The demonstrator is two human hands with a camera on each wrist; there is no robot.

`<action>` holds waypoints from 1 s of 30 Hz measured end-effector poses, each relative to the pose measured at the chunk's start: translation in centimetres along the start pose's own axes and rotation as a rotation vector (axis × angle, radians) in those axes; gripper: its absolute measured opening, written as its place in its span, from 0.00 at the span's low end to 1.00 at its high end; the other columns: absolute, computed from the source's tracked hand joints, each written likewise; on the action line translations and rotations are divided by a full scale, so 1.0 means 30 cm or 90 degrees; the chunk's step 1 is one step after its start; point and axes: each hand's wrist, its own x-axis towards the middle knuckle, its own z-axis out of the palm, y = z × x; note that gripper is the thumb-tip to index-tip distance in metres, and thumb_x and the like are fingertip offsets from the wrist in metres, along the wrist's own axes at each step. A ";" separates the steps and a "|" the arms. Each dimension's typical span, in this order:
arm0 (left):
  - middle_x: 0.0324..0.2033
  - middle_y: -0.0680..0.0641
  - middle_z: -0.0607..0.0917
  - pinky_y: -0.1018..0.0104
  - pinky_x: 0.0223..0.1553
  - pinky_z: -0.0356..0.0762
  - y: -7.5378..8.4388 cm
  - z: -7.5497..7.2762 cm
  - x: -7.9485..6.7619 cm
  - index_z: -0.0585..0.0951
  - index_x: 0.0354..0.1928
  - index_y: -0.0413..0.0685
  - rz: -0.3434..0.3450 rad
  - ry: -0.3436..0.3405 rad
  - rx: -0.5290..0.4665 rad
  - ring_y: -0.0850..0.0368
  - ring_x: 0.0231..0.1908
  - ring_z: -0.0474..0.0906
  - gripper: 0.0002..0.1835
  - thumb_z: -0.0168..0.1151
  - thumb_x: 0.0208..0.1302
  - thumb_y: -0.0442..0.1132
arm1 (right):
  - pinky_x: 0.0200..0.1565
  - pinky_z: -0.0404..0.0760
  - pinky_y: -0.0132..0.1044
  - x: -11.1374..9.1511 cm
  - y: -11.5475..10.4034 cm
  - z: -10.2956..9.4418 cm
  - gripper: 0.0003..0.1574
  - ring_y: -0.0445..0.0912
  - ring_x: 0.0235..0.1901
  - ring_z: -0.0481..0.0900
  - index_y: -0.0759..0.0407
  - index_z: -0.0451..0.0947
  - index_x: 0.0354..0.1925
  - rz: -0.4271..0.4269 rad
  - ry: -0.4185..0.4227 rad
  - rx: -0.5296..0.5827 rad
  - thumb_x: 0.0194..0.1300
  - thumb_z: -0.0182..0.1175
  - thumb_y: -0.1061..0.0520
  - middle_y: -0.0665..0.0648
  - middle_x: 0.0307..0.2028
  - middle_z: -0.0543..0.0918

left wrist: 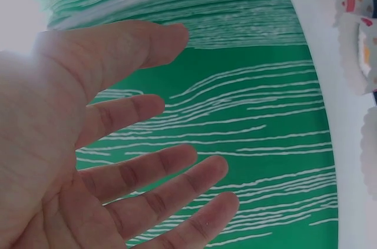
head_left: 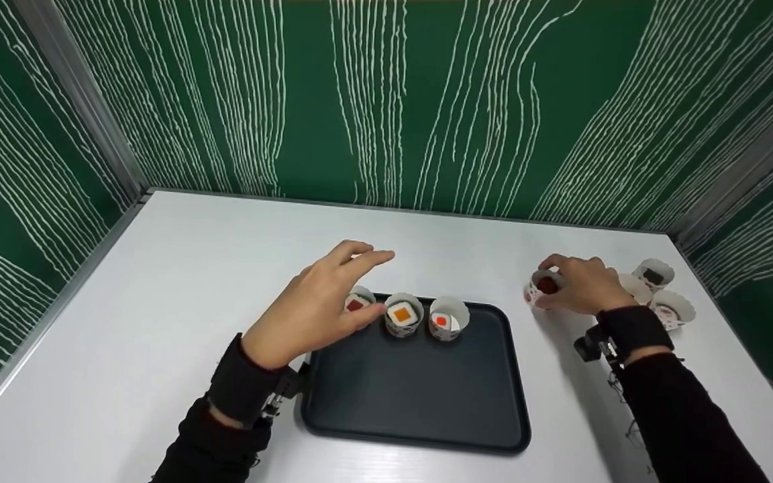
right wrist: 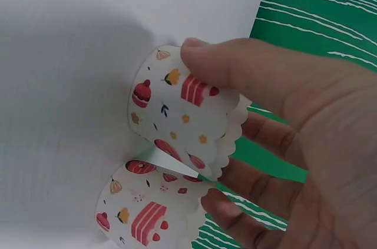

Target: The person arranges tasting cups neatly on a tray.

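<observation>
We record a white table [head_left: 212, 235] under the left fingers [head_left: 374, 258] and right fingers [head_left: 553, 260], its far edge meeting a green back wall [head_left: 313, 100] beyond both. White wavy lines run mostly downward across it. We note similarly streaked side walls: a left wall [head_left: 4, 168] outward of the left fingers, a right wall [head_left: 762, 272] outward of the right. Grey posts [head_left: 80, 87] mark both corners past the fingers. The left wrist view shows white glare [left wrist: 17, 7] wristward of the left fingers.
</observation>
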 end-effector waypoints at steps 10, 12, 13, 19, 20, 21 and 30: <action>0.66 0.44 0.80 0.45 0.59 0.83 -0.007 0.008 0.003 0.77 0.74 0.54 0.000 -0.008 0.002 0.47 0.58 0.85 0.32 0.74 0.70 0.44 | 0.54 0.66 0.75 -0.019 -0.021 -0.016 0.41 0.81 0.59 0.72 0.59 0.76 0.66 0.009 0.037 0.011 0.63 0.75 0.41 0.71 0.52 0.87; 0.66 0.44 0.81 0.45 0.59 0.83 -0.006 0.008 0.003 0.77 0.74 0.54 0.003 -0.007 0.003 0.47 0.58 0.85 0.32 0.74 0.70 0.44 | 0.53 0.67 0.74 -0.021 -0.023 -0.019 0.40 0.79 0.58 0.74 0.59 0.76 0.66 0.003 0.043 0.017 0.63 0.75 0.42 0.70 0.50 0.87; 0.65 0.44 0.81 0.46 0.59 0.84 -0.006 0.008 0.003 0.77 0.74 0.54 0.006 -0.005 0.004 0.47 0.57 0.85 0.32 0.74 0.69 0.44 | 0.52 0.68 0.73 -0.021 -0.024 -0.020 0.40 0.77 0.58 0.75 0.58 0.76 0.66 0.000 0.047 0.019 0.64 0.75 0.42 0.69 0.49 0.88; 0.65 0.44 0.80 0.52 0.52 0.85 -0.007 0.012 0.003 0.78 0.74 0.54 0.005 -0.008 -0.001 0.53 0.41 0.86 0.31 0.74 0.70 0.44 | 0.50 0.75 0.66 -0.029 -0.041 -0.022 0.35 0.63 0.51 0.82 0.58 0.77 0.64 -0.028 0.091 0.053 0.64 0.75 0.46 0.68 0.48 0.85; 0.65 0.44 0.80 0.54 0.50 0.85 -0.007 0.013 0.004 0.78 0.74 0.54 0.003 -0.011 -0.003 0.55 0.37 0.85 0.31 0.74 0.70 0.43 | 0.49 0.76 0.64 -0.032 -0.045 -0.023 0.36 0.62 0.50 0.81 0.59 0.76 0.64 -0.033 0.098 0.063 0.65 0.75 0.47 0.69 0.49 0.85; 0.65 0.45 0.80 0.55 0.48 0.84 -0.008 0.014 0.004 0.78 0.74 0.54 0.003 -0.012 -0.004 0.58 0.33 0.83 0.31 0.73 0.70 0.43 | 0.48 0.77 0.62 -0.036 -0.049 -0.024 0.36 0.62 0.49 0.81 0.59 0.76 0.65 -0.038 0.104 0.071 0.65 0.75 0.47 0.69 0.50 0.84; 0.64 0.44 0.81 0.59 0.45 0.84 -0.007 0.017 0.004 0.78 0.73 0.52 0.016 -0.008 -0.013 0.60 0.29 0.82 0.30 0.73 0.71 0.43 | 0.41 0.75 0.47 -0.071 -0.082 -0.037 0.40 0.57 0.41 0.80 0.61 0.74 0.68 -0.043 0.129 0.112 0.67 0.76 0.45 0.68 0.48 0.84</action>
